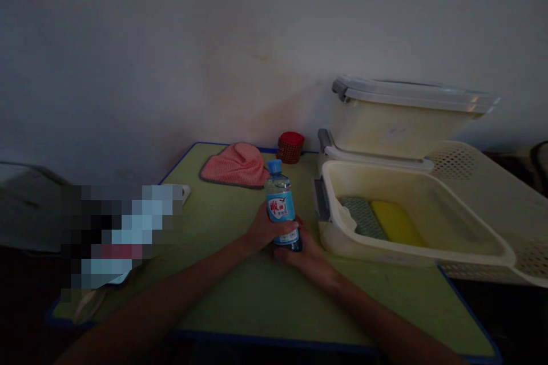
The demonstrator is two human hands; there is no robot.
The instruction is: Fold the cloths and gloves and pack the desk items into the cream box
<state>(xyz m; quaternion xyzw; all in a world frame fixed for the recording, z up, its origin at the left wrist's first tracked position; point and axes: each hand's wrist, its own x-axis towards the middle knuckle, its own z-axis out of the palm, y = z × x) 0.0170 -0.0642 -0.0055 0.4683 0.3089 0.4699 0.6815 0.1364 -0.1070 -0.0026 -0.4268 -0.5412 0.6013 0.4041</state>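
Note:
A clear bottle [281, 199] with a blue cap and a blue label is held nearly upright, tilted slightly, over the middle of the table. My left hand [264, 227] grips its left side, the thumb lying across the lower label. Lower down, my right hand [306, 254] is wrapped around the base from the right. Most fingers of both hands are hidden behind the bottle. Behind it lies a pink cloth [237, 165] with a dark edge, and a small red woven container [290, 147] stands by the wall.
At the right, an open whitish bin [368, 248] holds a green-grey cloth [363, 218] and a yellow sponge-like pad [396, 222]. A lidded storage box [394, 125] stands behind it, beside a perforated white basket [483, 182]. A blurred-out area covers the green table's [205, 296] left side.

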